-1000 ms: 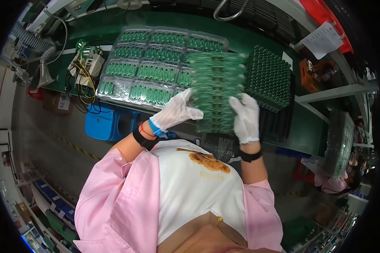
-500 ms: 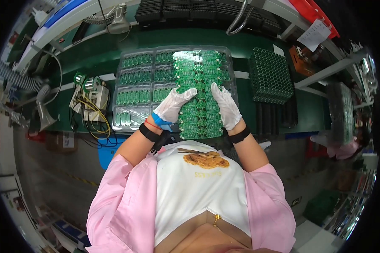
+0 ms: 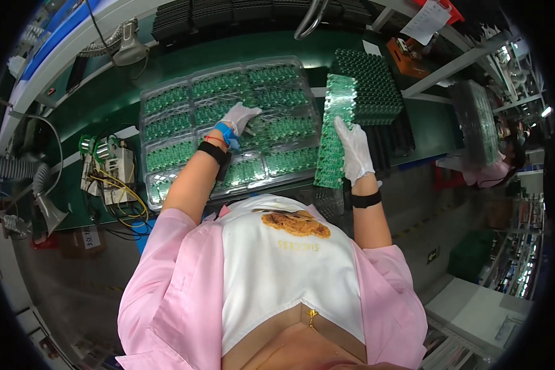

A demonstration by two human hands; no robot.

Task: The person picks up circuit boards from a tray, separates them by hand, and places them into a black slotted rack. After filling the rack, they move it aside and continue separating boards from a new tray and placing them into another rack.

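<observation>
workbench [image 3: 431, 129]: green top. black racks [image 3: 228, 21]: in a row along the rear edge. orange box [image 3: 407, 60]: near the rear right corner. pale wired device [image 3: 123, 165]: at the left end. grey funnel nozzle [image 3: 50, 213] on ribbed hose [image 3: 9, 168]: just left of the device. blue stool [image 3: 143, 230]: below the front edge, left side, mostly hidden.

White gloves [image 3: 357, 161] cover the left hand [image 3: 238, 117] and the right hand [image 3: 355, 148], with black wristbands [image 3: 366, 200]. The board strip [image 3: 330, 151] is bright green; the board stack [image 3: 369, 83] between one and two o'clock is darker green, densely dotted. Green boards [image 3: 271, 74] make rows across the clear tray [image 3: 293, 176] toward eleven o'clock. The surface [image 3: 428, 126] is deep green.
</observation>
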